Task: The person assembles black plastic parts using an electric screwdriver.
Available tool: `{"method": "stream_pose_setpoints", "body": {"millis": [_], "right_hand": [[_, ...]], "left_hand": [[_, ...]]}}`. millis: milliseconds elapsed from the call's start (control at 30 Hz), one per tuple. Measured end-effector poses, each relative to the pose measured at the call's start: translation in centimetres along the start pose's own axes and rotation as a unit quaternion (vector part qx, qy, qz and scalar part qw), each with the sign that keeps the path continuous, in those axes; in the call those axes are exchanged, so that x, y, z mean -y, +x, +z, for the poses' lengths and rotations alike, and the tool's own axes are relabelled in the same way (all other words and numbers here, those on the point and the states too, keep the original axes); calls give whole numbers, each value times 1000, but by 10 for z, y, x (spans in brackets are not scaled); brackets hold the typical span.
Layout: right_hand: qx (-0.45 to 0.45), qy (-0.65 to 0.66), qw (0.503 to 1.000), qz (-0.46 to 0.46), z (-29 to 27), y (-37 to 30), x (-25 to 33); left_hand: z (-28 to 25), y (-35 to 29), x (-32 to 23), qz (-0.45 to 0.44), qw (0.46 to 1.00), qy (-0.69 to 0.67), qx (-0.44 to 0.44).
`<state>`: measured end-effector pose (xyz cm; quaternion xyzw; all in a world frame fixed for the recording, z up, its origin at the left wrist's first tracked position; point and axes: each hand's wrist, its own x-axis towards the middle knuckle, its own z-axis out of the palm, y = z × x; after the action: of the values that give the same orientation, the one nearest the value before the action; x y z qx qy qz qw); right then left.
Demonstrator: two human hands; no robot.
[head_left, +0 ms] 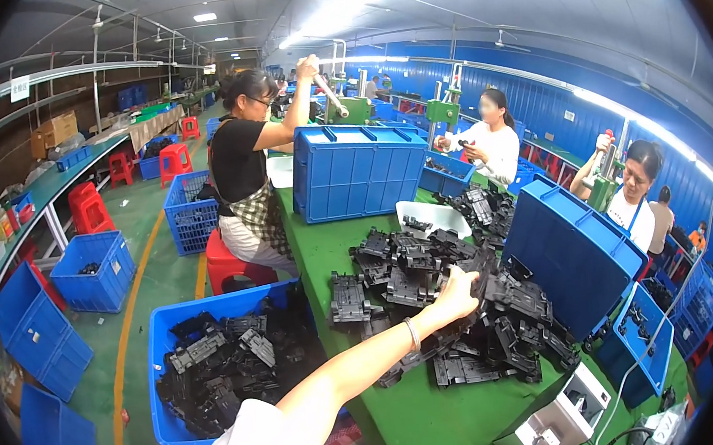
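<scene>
My left arm stretches across the green-topped bench from the lower left, a bracelet at its wrist. At its end my left hand [456, 294] is closed on a black plastic part [485, 272], above a heap of similar black plastic parts [515, 340]. The fingers are partly hidden, and the held part blends into the dark heap behind it. More such parts spread to the left along the bench, around a white tray [434, 218]. My right hand is out of view.
A blue crate [228, 306] full of black parts stands left of the bench [409, 438]. Blue crates [360, 171] [575, 254] stand on their sides on the bench. A pale metal fixture [556, 421] with cables sits at the near right. Co-workers work at green hand presses [355, 111] beyond.
</scene>
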<state>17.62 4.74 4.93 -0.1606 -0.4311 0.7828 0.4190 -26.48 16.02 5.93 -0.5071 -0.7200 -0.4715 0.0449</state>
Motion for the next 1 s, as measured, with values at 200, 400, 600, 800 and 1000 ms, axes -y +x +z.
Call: {"method": "stream_pose_setpoints", "body": {"millis": [200,400,600,800,1000], "right_hand": [[-31,0,1000,2,4,0,-3],[-103,-90,990,-17,31,10,-4],[-199,-89,975,-41,68,39,-21],[-293,-141,945,-39,61,34,-26],[-257,-147,955,27,65,17,-23]], "left_hand": [[-47,-48,-65,3,988,-152,-33],[-57,-145,-118,13,907,-368,203],[-59,-207,-129,57,895,-328,298],[-54,-230,-129,20,832,-419,363],[-21,-221,-124,-236,639,-604,414]]}}
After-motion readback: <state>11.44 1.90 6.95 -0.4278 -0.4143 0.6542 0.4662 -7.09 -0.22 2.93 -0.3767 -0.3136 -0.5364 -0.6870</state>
